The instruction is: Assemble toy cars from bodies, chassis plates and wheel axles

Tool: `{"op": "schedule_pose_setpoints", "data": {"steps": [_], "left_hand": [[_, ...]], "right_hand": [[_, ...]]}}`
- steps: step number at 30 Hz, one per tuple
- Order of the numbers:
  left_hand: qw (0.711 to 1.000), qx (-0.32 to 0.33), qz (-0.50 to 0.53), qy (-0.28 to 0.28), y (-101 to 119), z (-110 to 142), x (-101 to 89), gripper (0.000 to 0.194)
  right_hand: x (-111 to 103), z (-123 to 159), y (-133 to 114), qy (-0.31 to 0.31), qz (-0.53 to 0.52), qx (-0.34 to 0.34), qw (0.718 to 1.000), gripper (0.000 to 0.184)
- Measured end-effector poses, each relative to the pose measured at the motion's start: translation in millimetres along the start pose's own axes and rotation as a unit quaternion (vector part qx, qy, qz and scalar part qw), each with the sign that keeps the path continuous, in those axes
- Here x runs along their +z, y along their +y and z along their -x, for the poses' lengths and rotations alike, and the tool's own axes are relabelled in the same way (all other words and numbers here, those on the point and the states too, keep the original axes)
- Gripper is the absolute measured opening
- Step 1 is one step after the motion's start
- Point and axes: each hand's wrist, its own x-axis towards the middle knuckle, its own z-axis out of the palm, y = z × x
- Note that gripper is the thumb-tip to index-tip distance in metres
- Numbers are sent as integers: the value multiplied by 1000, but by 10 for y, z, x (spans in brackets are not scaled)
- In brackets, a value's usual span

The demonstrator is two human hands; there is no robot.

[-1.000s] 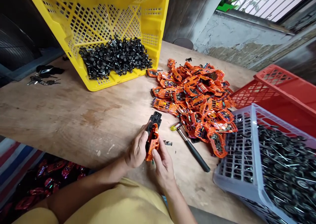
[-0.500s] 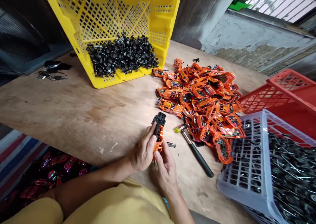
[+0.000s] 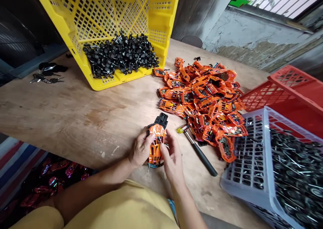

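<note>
Between my two hands is an orange toy car body [image 3: 156, 148], its shiny roof side facing up. My left hand [image 3: 141, 148] grips its left side, thumb on top. On its right side my right hand [image 3: 173, 156] closes with thumb and fingers. A black plastic part [image 3: 161, 120] sticks out beyond the car's far end; whether it is joined to the body I cannot tell. Just right of my hands lies a hammer [image 3: 202, 156] with a black handle and a yellowish head end, beside a heap of orange car bodies [image 3: 207, 98].
A yellow crate [image 3: 106, 85] tipped on its side holds black wheels on axles [image 3: 121, 55]. At right stand a clear crate [image 3: 268, 158] full of wheel axles and a red crate [image 3: 290, 94]. Keys [image 3: 45, 77] lie far left. Pink car bodies [image 3: 58, 175] sit below the table edge.
The toy car has been turned over in my hands, so its orange top now faces up instead of its black-fitted inside. My right hand has moved up along its side.
</note>
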Motion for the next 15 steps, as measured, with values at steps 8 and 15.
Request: {"op": "schedule_pose_setpoints", "data": {"steps": [8,15], "left_hand": [[989,7,86,-118,-28,-31,-41,26],[987,45,5,-156,21,-7,-47,24]], "right_hand": [[-57,-198,-118,14,-94,30,995,24],[-188,-172,-140,6,66,-67,995,17]]}}
